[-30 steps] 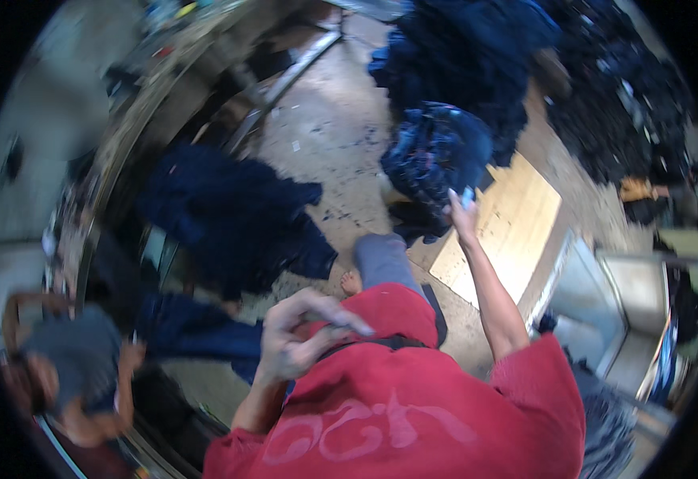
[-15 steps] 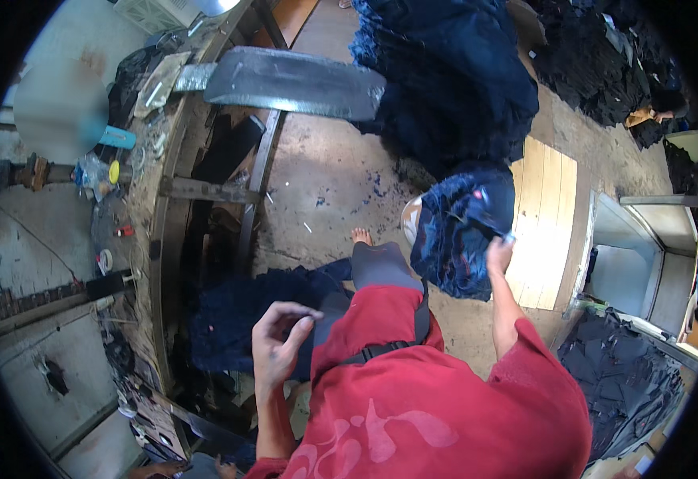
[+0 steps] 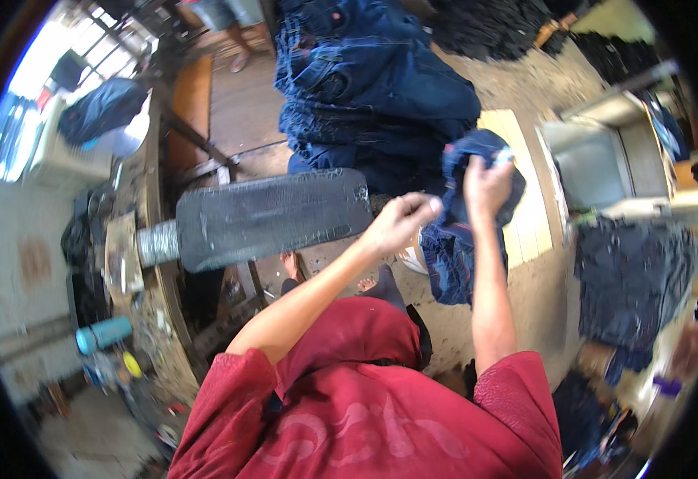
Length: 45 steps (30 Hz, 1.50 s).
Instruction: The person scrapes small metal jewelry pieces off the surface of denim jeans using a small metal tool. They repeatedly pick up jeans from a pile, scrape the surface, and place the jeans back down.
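A dark blue pair of jeans [image 3: 467,263] hangs bunched from my right hand [image 3: 486,191], whose fingers are closed on the cloth. A small pale patch [image 3: 505,156] shows beside those fingers, too blurred to name. My left hand [image 3: 405,223] is just left of the jeans, its thumb and fingers drawn together; I cannot make out whether anything is between them. Left of that hand, a long padded board [image 3: 277,215] wrapped in dark material juts out from the workbench on a silvery neck. The lower part of the jeans hangs over a whitish rounded thing [image 3: 413,257].
A large heap of blue jeans [image 3: 365,88] lies ahead. The cluttered workbench [image 3: 153,319] on my left carries a turquoise bottle [image 3: 103,335]. To the right are an open cabinet [image 3: 592,164] and stacked dark cloth [image 3: 632,275]. Another person's leg [image 3: 239,44] shows at the far left.
My right hand has lifted the jeans up and forward. My left hand has moved from near my waist to beside them. The view has turned and shifted, bringing the board nearer.
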{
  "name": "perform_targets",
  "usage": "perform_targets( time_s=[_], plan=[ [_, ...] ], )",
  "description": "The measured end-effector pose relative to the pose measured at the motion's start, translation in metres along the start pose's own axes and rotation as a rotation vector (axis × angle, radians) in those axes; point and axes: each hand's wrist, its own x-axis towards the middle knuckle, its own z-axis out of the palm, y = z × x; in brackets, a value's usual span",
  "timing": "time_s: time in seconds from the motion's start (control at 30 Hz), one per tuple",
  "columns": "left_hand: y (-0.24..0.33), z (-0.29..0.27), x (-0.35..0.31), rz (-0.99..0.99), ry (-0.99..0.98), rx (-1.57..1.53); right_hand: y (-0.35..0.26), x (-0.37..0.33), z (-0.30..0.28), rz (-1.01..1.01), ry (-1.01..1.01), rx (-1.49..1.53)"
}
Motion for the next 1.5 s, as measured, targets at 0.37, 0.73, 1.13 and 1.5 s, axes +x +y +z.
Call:
perform_targets(
  time_s=[0.37, 0.73, 1.13, 1.5],
  plan=[
    [-0.078, -0.137, 0.009, -0.497, -0.156, -1.157, -0.188, -0.248, 0.006, 0.231, -0.544, -0.026],
    [-0.032, -0.297, -0.118, -0.235, 0.623, -0.954, -0.302, -0.257, 0.018, 0.082, -0.810, 0.331],
    [-0.045, -0.319, -0.163, -0.498, 0.396, -0.950, -0.126, -0.256, -0.002, 0.984, -0.486, 0.729],
    [-0.036, -0.418, -0.250, -0.450, 1.256, 0.450, 0.003, -0.193, 0.117, 1.687, -0.058, 1.340]
  ],
)
